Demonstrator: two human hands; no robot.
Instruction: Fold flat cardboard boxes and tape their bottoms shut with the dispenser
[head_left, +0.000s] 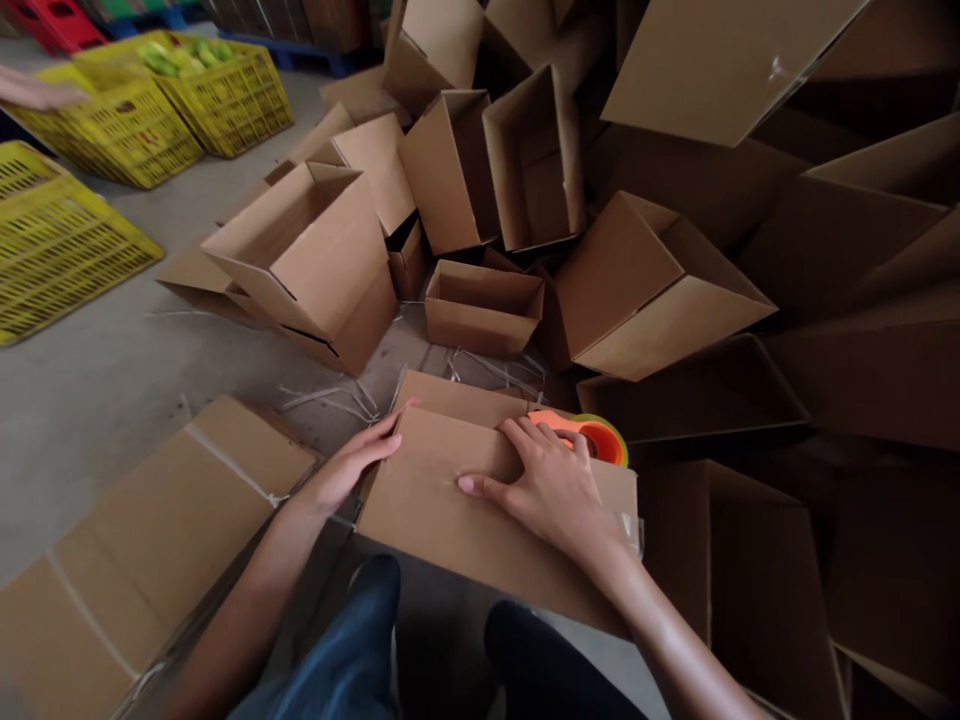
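A brown cardboard box lies in front of my legs with a flap across its top and another along its far side. At its left end, my left hand grips the corner, thumb on the near flap and fingers partly hidden by the edge. My right hand rests on the flap, thumb stretched over the cardboard. Its other fingers curl at the far edge around an orange tape dispenser with a yellow-green rim. Part of the dispenser is covered by those fingers. Clear tape shows at the box's right end.
Opened cardboard boxes crowd the floor ahead and to the right. Flattened cardboard tied with white strapping lies at left. Loose straps litter the floor. Yellow crates, one with green produce, stand upper left beside another person's arm.
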